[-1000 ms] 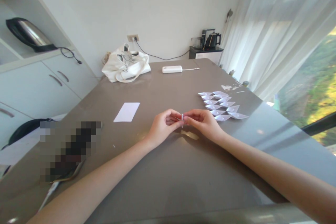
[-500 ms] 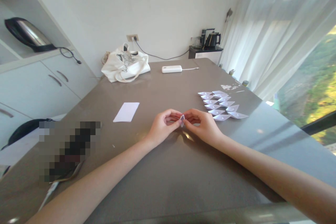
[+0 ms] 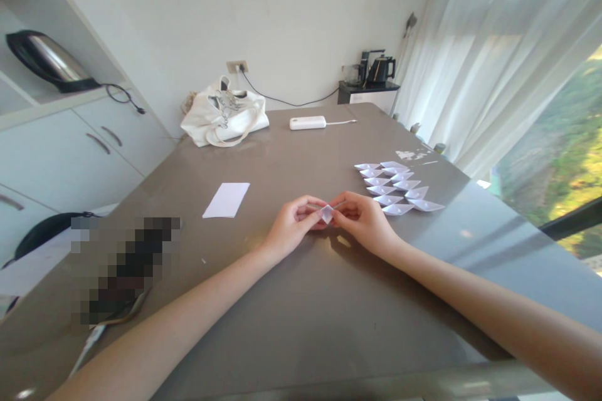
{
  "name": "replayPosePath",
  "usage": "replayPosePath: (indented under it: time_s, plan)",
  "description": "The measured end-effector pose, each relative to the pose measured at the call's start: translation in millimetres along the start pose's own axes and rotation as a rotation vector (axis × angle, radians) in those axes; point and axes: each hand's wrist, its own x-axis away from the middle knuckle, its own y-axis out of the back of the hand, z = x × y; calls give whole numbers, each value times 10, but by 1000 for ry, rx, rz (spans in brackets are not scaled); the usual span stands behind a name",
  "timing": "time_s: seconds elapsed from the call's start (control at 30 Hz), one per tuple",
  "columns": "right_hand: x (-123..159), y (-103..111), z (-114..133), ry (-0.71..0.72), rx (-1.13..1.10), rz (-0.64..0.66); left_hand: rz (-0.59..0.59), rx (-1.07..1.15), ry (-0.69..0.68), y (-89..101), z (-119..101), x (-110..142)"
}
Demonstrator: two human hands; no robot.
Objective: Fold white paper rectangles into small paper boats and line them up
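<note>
While the table (image 3: 301, 301) carries a row of finished boats (image 3: 397, 187), a small folded paper (image 3: 326, 213) is pinched between the left hand (image 3: 292, 225) and right hand (image 3: 364, 219), mid-fold; gentle outward pulling seems needed.

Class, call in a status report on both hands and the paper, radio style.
Left hand and right hand both pinching small folded paper. Finished paper boats beside right hand. Nothing obstructing.

Paper boats (image 3: 397, 187) crowd right; bare table (image 3: 301, 301) nearer.
</note>
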Motion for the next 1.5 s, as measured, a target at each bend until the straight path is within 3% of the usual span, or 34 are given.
replayPosePath:
  time_s: [0.17,0.37,0.6,0.83,0.97,1.13,1.33,1.5]
  plan:
    - [-48,8,-26,-75,-180,15,-16,64,70,2,-38,10]
    - [-68,28,-55,-79,-221,11,0,162,88,21,-51,15]
    - [-55,24,-38,-57,-135,8,-28,93,28,18,-16,17]
    - [-50,-4,-36,-99,-242,84,-90,46,22,16,-77,16]
    - [-58,22,-69,-114,-183,134,-97,21,28,17,-76,17]
    - [-43,49,-65,-30,-90,160,-97,-12,15,22,-49,13]
    - [4,22,-5,96,139,134,-9,-177,-79,12,-13,13]
    - [-13,28,-15,100,165,77,-49,-240,-99,39,-11,-5]
